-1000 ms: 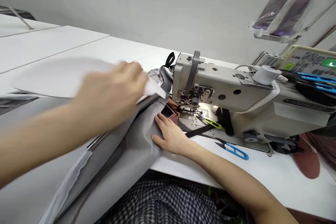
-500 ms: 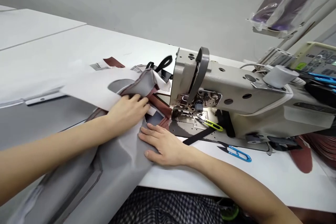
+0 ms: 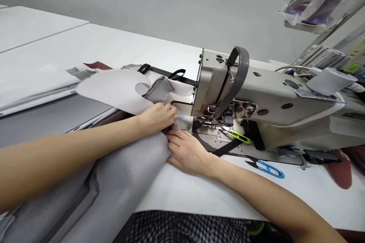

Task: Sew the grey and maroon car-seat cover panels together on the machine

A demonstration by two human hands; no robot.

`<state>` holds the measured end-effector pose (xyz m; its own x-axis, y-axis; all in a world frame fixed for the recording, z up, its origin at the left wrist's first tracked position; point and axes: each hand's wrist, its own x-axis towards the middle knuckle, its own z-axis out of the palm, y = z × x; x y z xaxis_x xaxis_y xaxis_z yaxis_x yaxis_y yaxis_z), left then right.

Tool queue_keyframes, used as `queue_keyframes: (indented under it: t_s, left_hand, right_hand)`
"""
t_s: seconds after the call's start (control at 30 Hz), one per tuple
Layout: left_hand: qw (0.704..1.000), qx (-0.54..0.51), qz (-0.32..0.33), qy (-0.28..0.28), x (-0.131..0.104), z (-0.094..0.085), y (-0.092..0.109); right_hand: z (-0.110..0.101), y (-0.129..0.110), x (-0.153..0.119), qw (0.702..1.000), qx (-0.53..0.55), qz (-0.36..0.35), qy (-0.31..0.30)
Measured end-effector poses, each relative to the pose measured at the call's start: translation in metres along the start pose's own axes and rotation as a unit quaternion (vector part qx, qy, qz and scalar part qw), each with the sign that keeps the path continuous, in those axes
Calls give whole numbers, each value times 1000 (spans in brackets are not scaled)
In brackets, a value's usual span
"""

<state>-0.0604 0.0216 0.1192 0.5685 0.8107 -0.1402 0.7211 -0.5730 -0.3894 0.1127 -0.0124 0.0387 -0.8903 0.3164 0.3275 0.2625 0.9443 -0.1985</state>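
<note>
My left hand (image 3: 159,117) is closed, its fingers curled down on the grey fabric piece (image 3: 134,167) just left of the sewing machine (image 3: 222,83). My right hand (image 3: 188,152) lies low with its fingers stretched toward the left hand, fingertips at the fabric's edge. The fingertips of both hands nearly meet. Dark reddish seams run along the fabric, which hangs over the table's front. A white panel (image 3: 114,89) and a folded grey corner (image 3: 159,90) lie beyond my left hand. Whatever the curled fingers pinch is hidden.
Yellow thread snips (image 3: 239,136) lie on the machine bed beside a black strap (image 3: 226,147). Blue snips (image 3: 269,169) rest on the white table (image 3: 228,193). A white thread cone (image 3: 330,79) is on the machine, and reddish-brown pieces (image 3: 340,171) sit at the right.
My left hand has moved right, closer to the other hand, dragging the fabric. The reddish strip near the needle is out of sight. The view has shifted slightly.
</note>
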Motion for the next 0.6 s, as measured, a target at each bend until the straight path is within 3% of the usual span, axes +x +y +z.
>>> queue_keyframes:
  t_s: [0.1, 0.27, 0.43, 0.6]
  left_hand:
    - [995, -74, -64, -10, -6, 21, -12]
    - [968, -212, -128, -32, -15, 28, -20]
    - [966, -184, -177, -29, -18, 31, -7]
    - [959, -169, -224, -40, -13, 36, -3]
  right_hand:
    - [-1, 6, 5, 998, -22, -59, 25]
    - [0, 0, 1, 996, -15, -80, 23]
    - [-1, -5, -9, 996, 3, -80, 35]
    - [-5, 12, -6, 997, 53, -42, 21]
